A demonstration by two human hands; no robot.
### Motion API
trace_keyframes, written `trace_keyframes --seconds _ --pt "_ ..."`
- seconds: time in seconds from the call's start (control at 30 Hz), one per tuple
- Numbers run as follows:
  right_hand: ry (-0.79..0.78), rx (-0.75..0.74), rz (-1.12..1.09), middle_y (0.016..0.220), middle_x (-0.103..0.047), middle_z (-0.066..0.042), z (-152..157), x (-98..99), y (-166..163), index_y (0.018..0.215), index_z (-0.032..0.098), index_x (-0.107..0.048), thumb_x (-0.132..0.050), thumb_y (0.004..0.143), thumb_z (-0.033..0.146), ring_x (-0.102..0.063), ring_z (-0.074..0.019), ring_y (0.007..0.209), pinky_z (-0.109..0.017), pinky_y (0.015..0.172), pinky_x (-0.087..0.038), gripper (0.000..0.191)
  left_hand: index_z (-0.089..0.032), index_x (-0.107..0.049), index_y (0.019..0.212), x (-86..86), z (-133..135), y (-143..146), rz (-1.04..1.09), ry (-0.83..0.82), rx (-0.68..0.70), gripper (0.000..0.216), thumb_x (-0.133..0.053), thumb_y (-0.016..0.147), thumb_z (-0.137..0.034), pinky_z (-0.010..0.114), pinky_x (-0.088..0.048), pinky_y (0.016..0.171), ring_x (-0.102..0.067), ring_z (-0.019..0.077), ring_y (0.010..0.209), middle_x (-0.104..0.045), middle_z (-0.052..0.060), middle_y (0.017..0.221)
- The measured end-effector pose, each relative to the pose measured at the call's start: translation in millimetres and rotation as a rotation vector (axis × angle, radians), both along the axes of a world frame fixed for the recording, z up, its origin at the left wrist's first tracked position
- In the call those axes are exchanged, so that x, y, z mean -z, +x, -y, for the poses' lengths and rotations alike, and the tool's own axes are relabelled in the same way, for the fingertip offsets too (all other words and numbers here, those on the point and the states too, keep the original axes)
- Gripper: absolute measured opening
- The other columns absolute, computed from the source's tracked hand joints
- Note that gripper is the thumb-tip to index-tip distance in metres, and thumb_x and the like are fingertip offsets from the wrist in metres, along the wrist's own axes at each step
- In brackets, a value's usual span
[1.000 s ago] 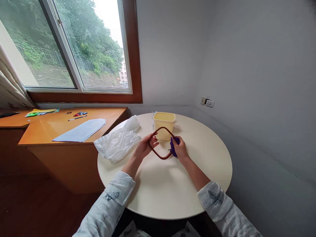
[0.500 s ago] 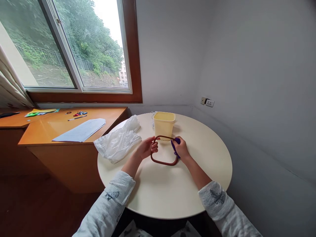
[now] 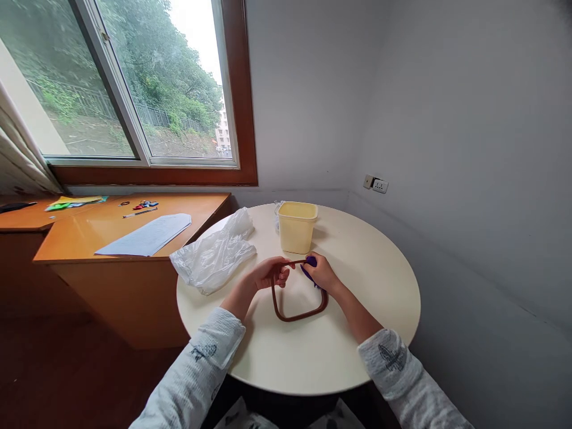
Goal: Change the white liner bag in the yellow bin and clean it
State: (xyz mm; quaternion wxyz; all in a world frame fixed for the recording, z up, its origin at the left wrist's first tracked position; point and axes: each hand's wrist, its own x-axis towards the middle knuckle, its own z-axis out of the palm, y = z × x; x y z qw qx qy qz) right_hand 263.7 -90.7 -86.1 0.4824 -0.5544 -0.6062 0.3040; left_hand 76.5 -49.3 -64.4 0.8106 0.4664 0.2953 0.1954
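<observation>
Both hands grip a brown square ring (image 3: 297, 314) lying near the middle of the round table (image 3: 379, 310) — left hand (image 3: 267, 275) pinching its far edge, right hand (image 3: 319, 273) closed on a purple cloth (image 3: 309, 262) against it. Just beyond stands a yellow tub (image 3: 297, 227); a crumpled plastic bag (image 3: 213, 255) lies to the left.

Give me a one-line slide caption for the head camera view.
Both hands grip a brown rounded-square ring over a round white table, the right hand pressing a purple cloth against it.

Soft overcast daylight from the window (image 3: 111, 83) on my left, sky patch blown out white, mild sheen on the orange desk (image 3: 111, 229), faint shadows on the round surface (image 3: 357, 286), wide-angle bending at edges, centre sharp.
</observation>
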Motion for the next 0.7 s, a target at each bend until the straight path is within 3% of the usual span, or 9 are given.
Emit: trace_keyframes --seconds 0.17,0.43,0.7 --pt "0.009 -0.042 0.056 0.065 -0.055 0.002 3 1.3 -2 0.071 0.019 -0.052 -0.054 0.069 0.034 -0.046 -0.0114 0.058 -0.024 0.055 -0.038 0.015 -0.012 -0.06 0.073 -0.7 4 5 -0.037 0.12 0.059 0.023 -0.061 0.076 -0.034 0.029 -0.049 0.061 -0.051 0.0094 0.05 -0.055 0.001 0.059" --pt "-0.001 -0.048 0.12 0.065 -0.058 0.001 4 4.3 -2 0.072 0.018 -0.055 -0.055 0.067 0.035 -0.047 -0.0121 0.057 -0.023 0.053 -0.036 0.017 -0.013 -0.055 0.07 0.4 9 13 -0.059 0.268 0.073 0.026 -0.065 0.075 -0.037 0.032 -0.052 0.065 -0.05 0.008 0.049 -0.053 -0.001 0.059" --pt "0.006 -0.043 0.151 0.071 -0.06 0.0 5 0.8 -3 0.073 0.019 -0.056 -0.054 0.068 0.03 -0.052 -0.0139 0.064 -0.024 0.059 -0.039 0.012 -0.014 -0.055 0.062 5.1 4 14 -0.115 0.468 0.034 0.028 -0.064 0.073 -0.039 0.023 -0.042 0.052 -0.048 0.0081 0.047 -0.049 -0.002 0.052"
